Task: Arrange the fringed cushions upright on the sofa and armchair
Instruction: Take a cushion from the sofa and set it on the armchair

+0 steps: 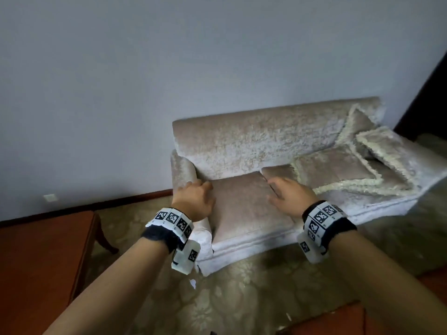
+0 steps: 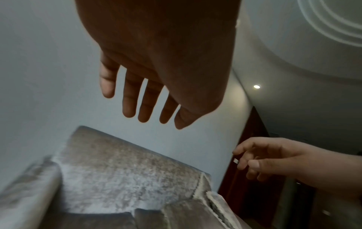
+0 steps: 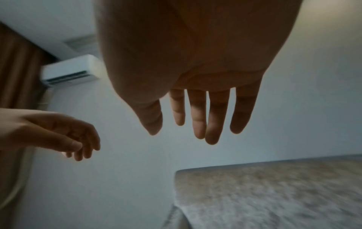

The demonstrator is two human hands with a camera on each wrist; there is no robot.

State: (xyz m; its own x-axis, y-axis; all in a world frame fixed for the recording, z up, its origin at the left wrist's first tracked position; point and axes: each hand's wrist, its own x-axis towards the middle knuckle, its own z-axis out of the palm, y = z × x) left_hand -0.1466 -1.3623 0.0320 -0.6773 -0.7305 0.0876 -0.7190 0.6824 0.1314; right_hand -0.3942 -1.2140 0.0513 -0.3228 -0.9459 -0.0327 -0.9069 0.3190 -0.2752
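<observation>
Both hands empty, fingers loose and spread — left hand (image 1: 195, 199) and right hand (image 1: 291, 194) hover over the beige velvet sofa (image 1: 244, 141) seat. Three cream-fringed beige square cushions (image 1: 336, 169) lie piled to the right of the right hand, w/ one leaning on the backrest.

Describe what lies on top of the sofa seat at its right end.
On the sofa seat's right end lie fringed cushions: one flat, another tilted across it, a third propped against the backrest. The seat under them is covered. Both hands are over the left seat, holding nothing.
</observation>
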